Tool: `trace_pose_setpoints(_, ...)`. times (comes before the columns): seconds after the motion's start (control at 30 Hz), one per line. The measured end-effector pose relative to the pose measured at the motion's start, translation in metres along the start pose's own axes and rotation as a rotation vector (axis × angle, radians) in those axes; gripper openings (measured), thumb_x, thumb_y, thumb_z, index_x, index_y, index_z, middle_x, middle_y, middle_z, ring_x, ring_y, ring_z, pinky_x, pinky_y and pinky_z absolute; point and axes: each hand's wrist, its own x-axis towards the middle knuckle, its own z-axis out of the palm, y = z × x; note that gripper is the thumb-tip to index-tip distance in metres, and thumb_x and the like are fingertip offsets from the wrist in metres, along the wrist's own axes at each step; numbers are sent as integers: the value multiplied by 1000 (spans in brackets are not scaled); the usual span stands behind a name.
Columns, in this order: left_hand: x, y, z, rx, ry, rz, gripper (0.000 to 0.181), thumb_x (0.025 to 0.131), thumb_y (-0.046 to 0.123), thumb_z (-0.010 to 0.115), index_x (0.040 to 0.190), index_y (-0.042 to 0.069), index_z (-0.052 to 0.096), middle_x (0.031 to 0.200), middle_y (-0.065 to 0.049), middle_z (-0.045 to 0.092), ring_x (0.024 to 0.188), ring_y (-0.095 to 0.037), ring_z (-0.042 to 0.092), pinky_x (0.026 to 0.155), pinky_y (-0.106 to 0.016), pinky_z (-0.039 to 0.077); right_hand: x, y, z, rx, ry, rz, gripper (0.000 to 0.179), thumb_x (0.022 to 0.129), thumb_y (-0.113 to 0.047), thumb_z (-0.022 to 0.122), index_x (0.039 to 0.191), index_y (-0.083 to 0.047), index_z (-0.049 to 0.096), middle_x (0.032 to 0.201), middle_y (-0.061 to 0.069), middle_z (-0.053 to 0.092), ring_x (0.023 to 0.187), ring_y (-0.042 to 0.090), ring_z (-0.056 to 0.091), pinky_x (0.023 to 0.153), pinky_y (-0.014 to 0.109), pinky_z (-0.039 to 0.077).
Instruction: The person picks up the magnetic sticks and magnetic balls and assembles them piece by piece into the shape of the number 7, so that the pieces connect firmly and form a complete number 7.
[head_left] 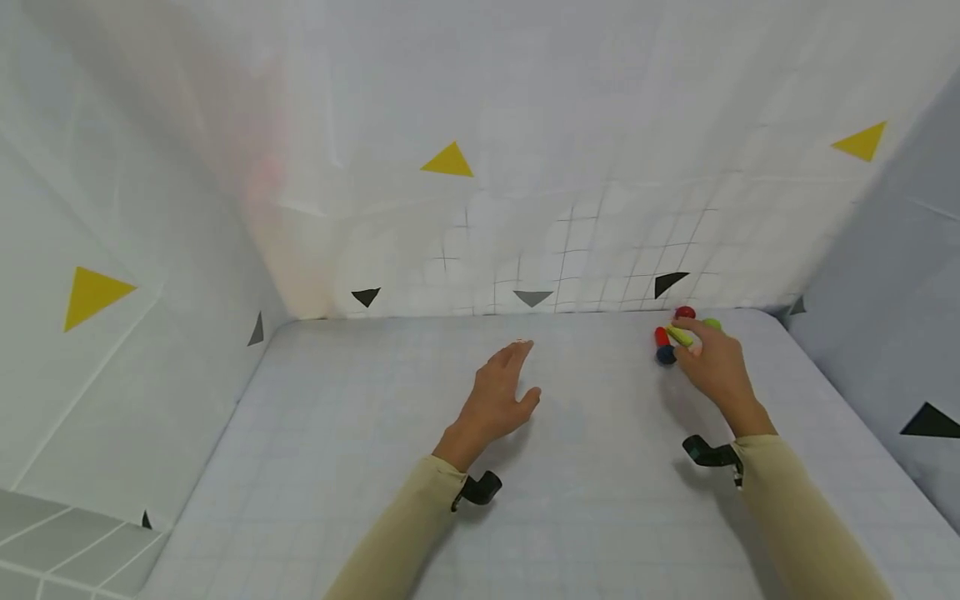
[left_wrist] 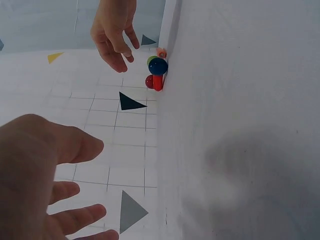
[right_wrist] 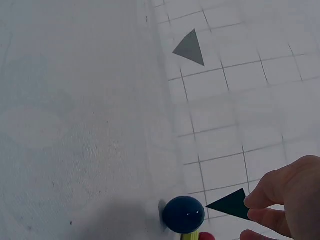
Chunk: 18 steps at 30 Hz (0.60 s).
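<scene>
My right hand [head_left: 718, 371] hovers over a small cluster of coloured objects at the far right of the table, fingers loosely bent and nothing between them. In the cluster are a dark blue ball [head_left: 665, 355], a red cylinder [head_left: 661, 336], a yellow-green stick [head_left: 680, 336], a red ball [head_left: 685, 312] and a green round piece [head_left: 712, 323], partly behind the hand. A pinkish piece [left_wrist: 161, 52] shows beside the blue ball in the left wrist view. My left hand [head_left: 495, 400] is held over the table's middle, fingers extended and thumb apart, holding nothing.
The white table [head_left: 337, 467] meets a white back wall [head_left: 600, 100] with grid lines and yellow, black and grey triangles. Side walls [head_left: 900, 275] stand left and right. A black wrist device [head_left: 480, 488] is on each sleeve.
</scene>
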Motion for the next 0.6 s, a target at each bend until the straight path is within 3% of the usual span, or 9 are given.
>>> trace_pose_setpoints(0.13,2,2,3,15,-4,11,68,101,21,65,160,7,36,158,-17,41,146,-33,38,114,-54,34,5,7,-1,-13,-20,54,42,98,-7,62,140,-3,61,139,34,54,81,38,54,62,44,45)
trace_pose_setpoints(0.37,0,4,4,27,-7,10,67,100,19,66,160,6,37,156,-17,44,145,-33,39,114,-54,33,8,14,8,24,-61,103,40,100,-12,61,139,-2,62,138,34,55,93,40,57,68,45,49)
trace_pose_setpoints(0.47,0,4,6,38,-9,20,67,100,20,65,159,5,37,156,-17,45,144,-33,40,114,-53,34,9,15,13,20,-83,69,39,99,-11,65,135,2,63,134,31,59,97,41,60,75,53,51)
trace_pose_setpoints(0.6,0,3,9,52,-15,25,67,100,20,66,159,6,37,155,-16,45,144,-33,41,114,-53,35,13,16,19,-34,-116,-18,39,95,-9,73,130,8,64,131,31,61,97,43,64,91,62,45)
